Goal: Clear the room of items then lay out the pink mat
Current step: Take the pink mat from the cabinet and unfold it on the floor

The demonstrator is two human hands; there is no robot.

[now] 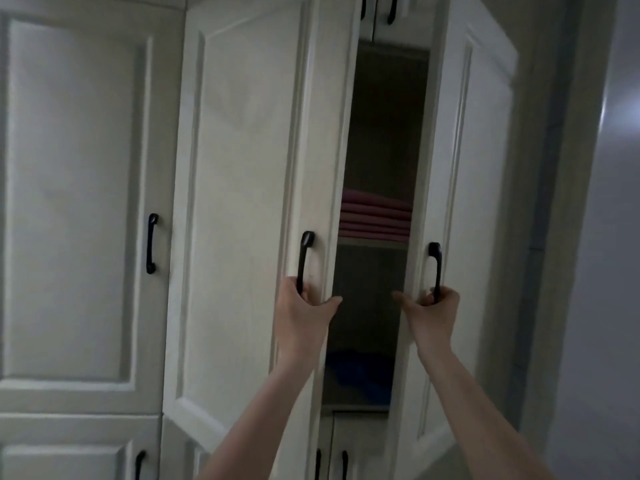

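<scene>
A white wardrobe fills the view, its two middle doors partly open. My left hand (303,308) grips the lower end of the black handle (304,258) on the left door (249,202). My right hand (431,306) grips the black handle (435,268) on the right door (467,202). Through the gap, a folded pink mat (375,218) lies on a shelf (372,243) inside. Something dark blue (358,375) sits in the dim compartment below it.
A shut wardrobe door with a black handle (151,243) stands at the left. Smaller cupboard doors lie above (391,8) and below (344,464). A pale door frame and wall (588,237) run along the right side.
</scene>
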